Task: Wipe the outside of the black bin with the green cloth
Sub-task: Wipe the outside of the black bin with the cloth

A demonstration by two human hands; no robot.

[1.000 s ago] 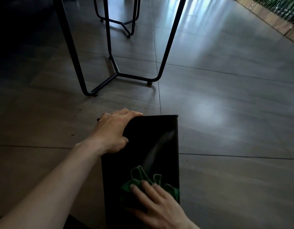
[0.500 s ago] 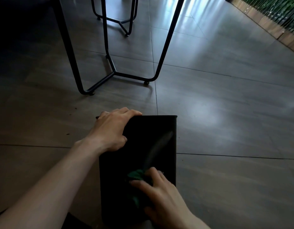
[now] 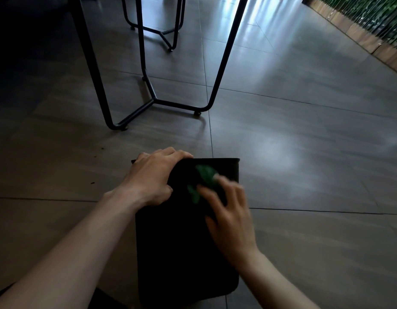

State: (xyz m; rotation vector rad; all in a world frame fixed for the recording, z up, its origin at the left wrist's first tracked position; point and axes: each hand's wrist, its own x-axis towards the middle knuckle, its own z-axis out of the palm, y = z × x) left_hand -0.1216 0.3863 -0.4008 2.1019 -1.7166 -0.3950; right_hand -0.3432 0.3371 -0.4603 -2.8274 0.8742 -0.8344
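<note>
The black bin lies on its side on the floor, its rim pointing away from me. My left hand grips the far left corner of the bin near the rim and holds it still. My right hand, blurred by motion, presses the green cloth flat against the bin's upper side, close to the far rim. Only part of the cloth shows past my fingers.
Black metal table legs stand on the grey tiled floor just beyond the bin. A second black frame stands farther back. A wooden border with green plants runs along the far right.
My right hand has slid the green cloth along the bin's side from the near end up to the far rim. My left hand has kept its grip on the corner.
</note>
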